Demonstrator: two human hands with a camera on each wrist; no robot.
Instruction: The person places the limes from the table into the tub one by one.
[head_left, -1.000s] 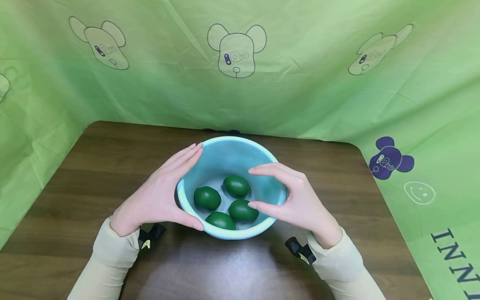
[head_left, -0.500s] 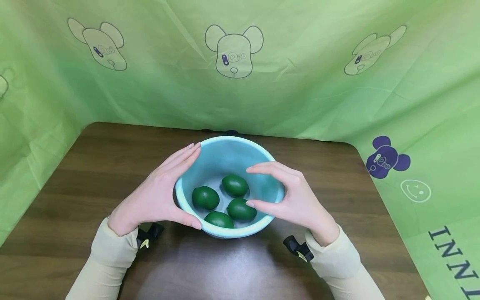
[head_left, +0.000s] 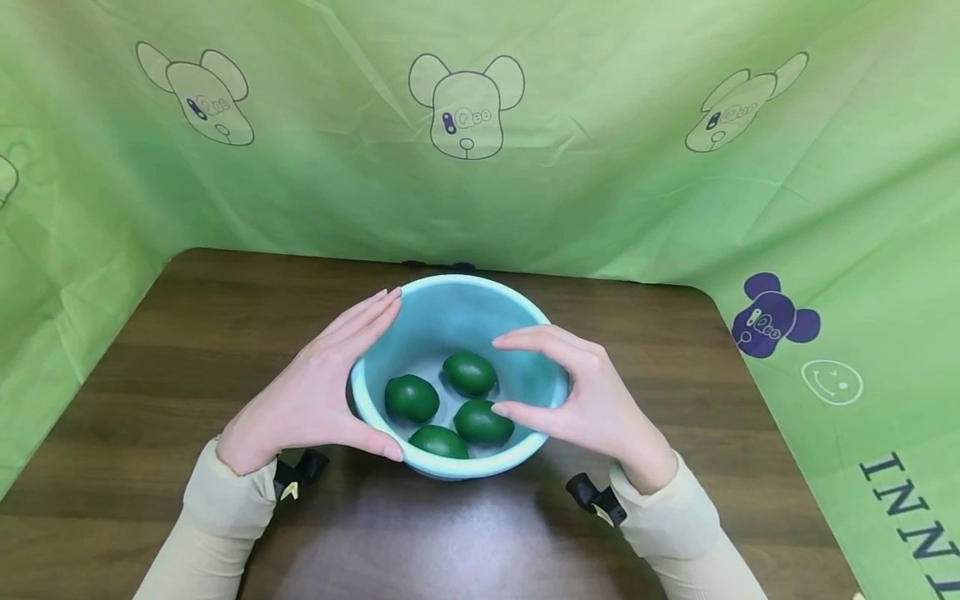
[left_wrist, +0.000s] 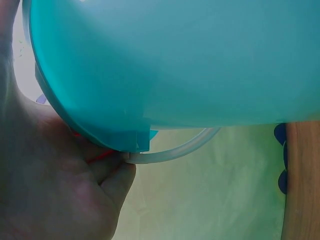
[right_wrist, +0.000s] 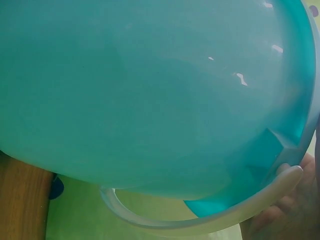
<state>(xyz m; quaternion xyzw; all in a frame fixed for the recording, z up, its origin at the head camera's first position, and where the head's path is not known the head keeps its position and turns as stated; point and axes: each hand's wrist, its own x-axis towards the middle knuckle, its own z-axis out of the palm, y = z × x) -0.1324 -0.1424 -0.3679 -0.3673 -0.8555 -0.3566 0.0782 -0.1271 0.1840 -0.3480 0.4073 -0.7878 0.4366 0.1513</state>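
A light blue plastic bucket (head_left: 457,312) stands at the middle of the brown table, with several dark green, egg-shaped fruits (head_left: 470,372) lying in its bottom. My left hand (head_left: 318,387) grips the left side of the rim, its thumb along the near edge and its fingers reaching toward the far edge. On the right side, my right hand (head_left: 588,387) holds the rim, thumb and index finger curving over into the bucket. A pale handle (left_wrist: 175,152) hangs off the bucket in the left wrist view, and the right wrist view shows the same handle (right_wrist: 220,220) near the right fingers.
The wooden table (head_left: 225,333) reaches back to a green cloth (head_left: 322,183) printed with bear heads, which hangs behind and along both sides. Small black devices sit at the left wrist (head_left: 300,471) and right wrist (head_left: 597,497), above the table's near part.
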